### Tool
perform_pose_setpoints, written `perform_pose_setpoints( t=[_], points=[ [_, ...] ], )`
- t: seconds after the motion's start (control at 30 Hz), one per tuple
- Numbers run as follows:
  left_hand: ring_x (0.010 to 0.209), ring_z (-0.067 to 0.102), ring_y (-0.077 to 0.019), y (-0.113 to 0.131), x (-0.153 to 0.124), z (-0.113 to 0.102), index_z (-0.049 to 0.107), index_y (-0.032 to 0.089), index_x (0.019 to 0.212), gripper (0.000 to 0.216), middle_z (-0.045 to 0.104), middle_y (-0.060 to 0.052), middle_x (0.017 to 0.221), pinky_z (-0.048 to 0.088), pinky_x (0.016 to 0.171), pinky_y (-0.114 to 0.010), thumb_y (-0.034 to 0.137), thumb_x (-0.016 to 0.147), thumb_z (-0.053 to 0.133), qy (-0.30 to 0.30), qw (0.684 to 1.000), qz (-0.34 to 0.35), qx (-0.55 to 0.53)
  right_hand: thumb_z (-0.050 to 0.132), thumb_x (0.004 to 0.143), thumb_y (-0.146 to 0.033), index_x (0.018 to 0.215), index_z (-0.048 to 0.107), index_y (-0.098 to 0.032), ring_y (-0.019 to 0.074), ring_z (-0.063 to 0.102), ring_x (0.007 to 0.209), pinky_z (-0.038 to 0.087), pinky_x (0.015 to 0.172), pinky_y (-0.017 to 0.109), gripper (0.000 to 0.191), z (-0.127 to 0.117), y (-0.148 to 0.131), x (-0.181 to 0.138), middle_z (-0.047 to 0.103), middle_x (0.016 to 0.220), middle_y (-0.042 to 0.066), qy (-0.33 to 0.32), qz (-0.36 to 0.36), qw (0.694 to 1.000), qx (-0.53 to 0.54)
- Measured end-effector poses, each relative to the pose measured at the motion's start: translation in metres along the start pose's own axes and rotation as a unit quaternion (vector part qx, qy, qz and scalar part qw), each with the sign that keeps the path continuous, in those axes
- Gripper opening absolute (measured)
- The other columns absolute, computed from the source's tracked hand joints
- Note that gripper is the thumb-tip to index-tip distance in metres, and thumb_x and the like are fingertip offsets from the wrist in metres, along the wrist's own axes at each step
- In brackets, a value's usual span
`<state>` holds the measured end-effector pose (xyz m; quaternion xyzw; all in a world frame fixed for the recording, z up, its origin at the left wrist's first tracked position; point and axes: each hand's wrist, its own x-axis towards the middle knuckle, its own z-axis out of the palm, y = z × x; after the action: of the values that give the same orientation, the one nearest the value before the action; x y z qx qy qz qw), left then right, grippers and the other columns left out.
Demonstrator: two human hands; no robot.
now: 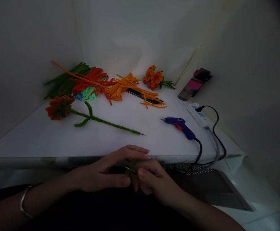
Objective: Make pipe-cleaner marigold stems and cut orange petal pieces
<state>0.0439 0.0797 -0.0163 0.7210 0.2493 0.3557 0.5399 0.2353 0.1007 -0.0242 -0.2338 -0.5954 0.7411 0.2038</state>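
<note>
- Two hands, the left hand (106,173) and the right hand (152,181), are pinched narrowly together on a small green pipe-cleaner piece (130,167) just below the table edge (82,157).
- It is judged light, fuzzy and bendable; best held near its ends.
- A finished orange flower (58,107) with its wiry stem, loose chenille stems (120,86) and a plastic glue gun (179,125) are laid on the table.

A small craft corner, probably at home; a white desk (58,141) against bare walls carries pipe cleaners (120,86), handmade flowers (154,78), a glue gun (179,125) and a power strip (199,116).
</note>
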Motion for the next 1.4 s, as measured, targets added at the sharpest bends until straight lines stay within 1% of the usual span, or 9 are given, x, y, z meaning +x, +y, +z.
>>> perform_pose_setpoints(
  t=[0.2,0.47,0.63,0.77,1.0,1.07,1.2,1.3,1.4],
  points=[
    [0.110,0.049,-0.0228,-0.006,0.000,0.001,0.045,0.026,0.119,0.039,0.050,-0.010,0.118,0.043,0.093,-0.037,0.042,0.084,0.052,0.046,0.988,0.072,0.132,0.054,0.080,-0.052,0.058,0.056,-0.013,0.0017,0.015,0.033,0.008,0.033,0.019,0.044,0.004,0.003,-0.001,0.025,0.039,-0.010,-0.016,0.076,0.986,0.144],
    [0.082,0.053,-0.0189,-0.009,-0.001,0.007,0.048,0.016,0.104,0.045,0.059,-0.007,0.090,0.043,0.075,-0.032,0.056,0.084,0.042,0.105,0.938,0.058,0.326,0.049,0.081,-0.055,0.060,0.057,-0.012,0.0019,0.013,0.035,0.008,0.033,0.017,0.048,-0.002,0.011,0.001,0.032,0.043,-0.008,-0.015,0.136,0.970,0.201],
    [0.082,0.054,-0.0183,-0.008,-0.001,0.009,0.045,0.016,0.107,0.040,0.060,-0.006,0.090,0.042,0.074,-0.031,0.051,0.089,0.037,0.098,0.941,0.049,0.319,0.048,0.079,-0.059,0.060,0.058,-0.013,0.0021,0.013,0.034,0.009,0.034,0.017,0.051,-0.003,0.013,0.002,0.023,0.042,-0.010,-0.007,0.156,0.967,0.201],
    [0.087,0.052,-0.0182,-0.003,-0.003,0.010,0.047,0.018,0.106,0.026,0.058,-0.006,0.093,0.042,0.076,-0.030,0.037,0.091,0.040,0.100,0.951,0.024,0.292,0.049,0.077,-0.062,0.056,0.053,-0.014,0.0020,0.015,0.034,0.009,0.034,0.018,0.053,-0.001,0.013,0.002,0.028,0.042,-0.008,-0.003,0.133,0.967,0.216],
    [0.090,0.048,-0.0153,0.000,0.000,0.014,0.052,0.016,0.085,0.016,0.050,-0.005,0.097,0.041,0.080,-0.026,0.024,0.091,0.039,0.117,0.968,0.015,0.222,0.054,0.071,-0.064,0.050,0.043,-0.016,0.0021,0.014,0.034,0.008,0.034,0.021,0.054,0.005,0.012,0.003,0.026,0.040,-0.010,0.021,0.092,0.968,0.233],
    [0.079,0.049,-0.0131,-0.002,0.001,0.015,0.051,0.016,0.078,0.019,0.052,-0.002,0.085,0.042,0.072,-0.024,0.023,0.091,0.038,0.127,0.969,0.007,0.212,0.054,0.072,-0.063,0.050,0.043,-0.016,0.0021,0.013,0.033,0.007,0.034,0.021,0.053,0.006,0.011,0.003,0.025,0.039,-0.010,0.018,0.093,0.964,0.247],
    [0.054,0.040,-0.0087,-0.007,0.001,0.018,0.042,0.017,0.063,0.029,0.042,0.004,0.057,0.035,0.053,-0.020,0.022,0.091,0.037,0.157,0.966,-0.020,0.206,0.054,0.075,-0.059,0.052,0.044,-0.016,0.0020,0.012,0.031,0.010,0.034,0.019,0.050,0.010,0.013,0.001,0.021,0.036,-0.012,0.012,0.124,0.932,0.341],
    [0.052,0.038,-0.0076,-0.010,0.001,0.020,0.039,0.016,0.060,0.030,0.038,0.005,0.055,0.032,0.051,-0.019,0.017,0.089,0.040,0.173,0.954,0.015,0.245,0.058,0.075,-0.055,0.053,0.042,-0.016,0.0016,0.012,0.030,0.013,0.033,0.016,0.047,0.016,0.019,-0.003,0.022,0.035,-0.012,0.016,0.151,0.889,0.432],
    [0.053,0.040,-0.0083,-0.010,0.002,0.020,0.040,0.016,0.060,0.028,0.040,0.004,0.056,0.031,0.051,-0.020,0.014,0.088,0.040,0.154,0.937,0.057,0.308,0.060,0.075,-0.052,0.053,0.043,-0.016,0.0014,0.013,0.029,0.014,0.032,0.015,0.046,0.021,0.027,-0.009,0.024,0.035,-0.012,0.015,0.161,0.869,0.467]
  ],
)
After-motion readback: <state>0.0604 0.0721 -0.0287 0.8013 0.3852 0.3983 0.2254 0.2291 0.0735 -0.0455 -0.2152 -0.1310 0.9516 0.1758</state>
